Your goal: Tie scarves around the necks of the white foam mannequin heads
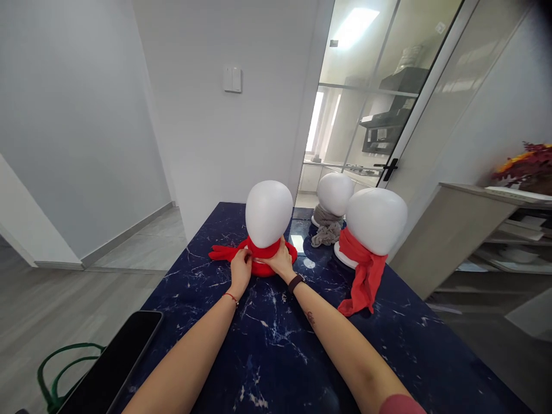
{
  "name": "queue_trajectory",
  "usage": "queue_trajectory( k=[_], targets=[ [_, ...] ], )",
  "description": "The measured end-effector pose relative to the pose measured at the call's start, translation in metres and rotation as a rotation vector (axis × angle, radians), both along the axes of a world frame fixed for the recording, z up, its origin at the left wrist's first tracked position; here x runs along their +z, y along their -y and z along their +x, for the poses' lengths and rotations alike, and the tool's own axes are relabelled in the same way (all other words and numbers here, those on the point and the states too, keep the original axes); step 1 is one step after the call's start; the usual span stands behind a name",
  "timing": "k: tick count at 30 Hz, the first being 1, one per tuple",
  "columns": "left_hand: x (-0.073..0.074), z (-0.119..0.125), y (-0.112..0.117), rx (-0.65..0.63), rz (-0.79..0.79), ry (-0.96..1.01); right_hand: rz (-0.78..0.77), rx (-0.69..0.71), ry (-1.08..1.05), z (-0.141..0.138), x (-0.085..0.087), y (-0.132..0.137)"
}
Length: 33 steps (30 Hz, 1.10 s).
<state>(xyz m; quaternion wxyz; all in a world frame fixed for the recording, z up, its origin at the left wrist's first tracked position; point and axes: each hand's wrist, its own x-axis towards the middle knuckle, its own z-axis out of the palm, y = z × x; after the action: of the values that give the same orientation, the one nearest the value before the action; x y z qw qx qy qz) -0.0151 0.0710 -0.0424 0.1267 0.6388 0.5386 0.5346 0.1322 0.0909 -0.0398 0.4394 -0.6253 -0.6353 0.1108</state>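
A white mannequin head (269, 213) stands in front of me with a bright red scarf (224, 252) around its neck and base. One scarf end sticks out to the left on the table. At the front left of the neck, my left hand (241, 267) is closed in a pinch on the red cloth. My right hand (281, 261) grips the scarf from the right, its thumb across the front and its other fingers partly hidden behind the neck. Some of the white base shows between my hands.
To the right stand a mannequin head (377, 221) in a lighter red scarf (366, 273) and, farther back, another head (335, 194) in a grey scarf (328, 233). A black-screened device (116, 359) lies at the left edge of the dark blue marbled table (267, 345).
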Motion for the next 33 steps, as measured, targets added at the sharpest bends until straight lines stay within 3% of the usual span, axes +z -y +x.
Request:
queue_trajectory(
  k=[9,17,24,27,30,33],
  targets=[
    [0.019,0.009,0.018,0.01,0.169,-0.222,0.026,-0.016,-0.092,0.002,0.003,0.002],
    [0.027,0.015,0.027,0.061,0.001,-0.635,0.047,0.012,-0.087,0.003,0.001,0.001],
    [0.036,0.017,0.033,0.079,0.008,-0.557,0.059,0.106,-0.066,0.012,-0.004,-0.006],
    [0.037,0.024,0.04,0.075,-0.059,-0.543,0.056,0.12,-0.076,0.014,-0.004,-0.006],
    [0.035,0.036,0.05,0.033,-0.156,-0.6,0.058,0.135,-0.086,0.016,-0.007,-0.007],
    [0.034,0.049,0.061,-0.076,-0.151,-0.679,0.1,0.146,-0.11,0.02,-0.015,-0.011]
  ],
)
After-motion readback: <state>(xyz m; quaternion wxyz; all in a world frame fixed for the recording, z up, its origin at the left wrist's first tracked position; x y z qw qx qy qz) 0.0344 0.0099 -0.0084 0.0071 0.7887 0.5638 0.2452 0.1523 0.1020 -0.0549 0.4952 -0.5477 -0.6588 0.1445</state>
